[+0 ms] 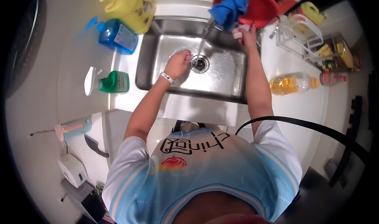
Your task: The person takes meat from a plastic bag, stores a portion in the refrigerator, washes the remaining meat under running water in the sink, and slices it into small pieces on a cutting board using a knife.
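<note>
My left hand (178, 64), with a white band at the wrist, is low in the metal sink (221, 80), left of the drain (199, 64). Its fingers are curled together beside the stream of water (201, 46); whatever they may hold is hidden. At the sink's back right corner, my right hand (248, 38) grips a small pale pink block (239, 31). Just above that hand are a blue cloth (229, 10), draped over the tap, and a red basin (262, 5).
Left of the sink stand a yellow jug (128, 7), a blue pump bottle (117, 36) and a green spray bottle (115, 82). On the right are an oil bottle (290, 84), a white rack (300, 36) and a condiment basket (335, 52). A knife (96, 146) hangs lower left.
</note>
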`<control>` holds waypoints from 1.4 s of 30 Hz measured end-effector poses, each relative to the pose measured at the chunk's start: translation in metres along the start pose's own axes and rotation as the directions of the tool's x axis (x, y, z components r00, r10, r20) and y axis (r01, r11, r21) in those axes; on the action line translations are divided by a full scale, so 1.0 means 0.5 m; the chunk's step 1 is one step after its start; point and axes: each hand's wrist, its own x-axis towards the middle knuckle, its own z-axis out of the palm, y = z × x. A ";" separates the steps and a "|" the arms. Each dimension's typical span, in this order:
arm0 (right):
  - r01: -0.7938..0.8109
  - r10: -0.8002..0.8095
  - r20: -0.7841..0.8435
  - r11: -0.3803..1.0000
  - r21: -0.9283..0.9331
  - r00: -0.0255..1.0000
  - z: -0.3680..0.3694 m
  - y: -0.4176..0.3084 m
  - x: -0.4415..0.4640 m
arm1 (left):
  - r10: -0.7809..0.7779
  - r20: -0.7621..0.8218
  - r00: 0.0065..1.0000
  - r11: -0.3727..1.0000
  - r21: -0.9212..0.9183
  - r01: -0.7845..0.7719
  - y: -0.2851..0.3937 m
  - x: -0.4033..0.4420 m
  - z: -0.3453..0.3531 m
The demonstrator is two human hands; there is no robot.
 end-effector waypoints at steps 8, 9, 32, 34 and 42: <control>0.280 -0.264 0.093 0.904 -0.323 0.960 -0.038 0.173 -0.075 | -0.023 0.154 0.988 0.958 0.287 -0.022 -0.079 -0.027 0.035; -0.100 0.161 0.241 0.965 -0.244 0.957 -0.032 0.167 -0.129 | -0.048 0.085 0.995 0.951 0.309 0.019 -0.073 -0.031 0.047; 0.137 0.036 0.970 0.988 -0.070 0.239 0.477 0.003 -1.114 | -0.559 -0.827 0.050 0.816 -0.539 0.206 0.239 -1.069 -0.215; 0.045 0.111 0.992 0.992 -0.114 0.066 0.541 0.044 -1.318 | -0.647 -0.742 -0.178 0.720 -0.671 0.179 0.274 -1.274 -0.207; 0.285 -0.026 0.920 0.947 0.149 -0.392 0.742 0.101 -1.987 | -0.623 -0.534 -0.572 0.540 -0.822 0.180 0.287 -1.872 -0.136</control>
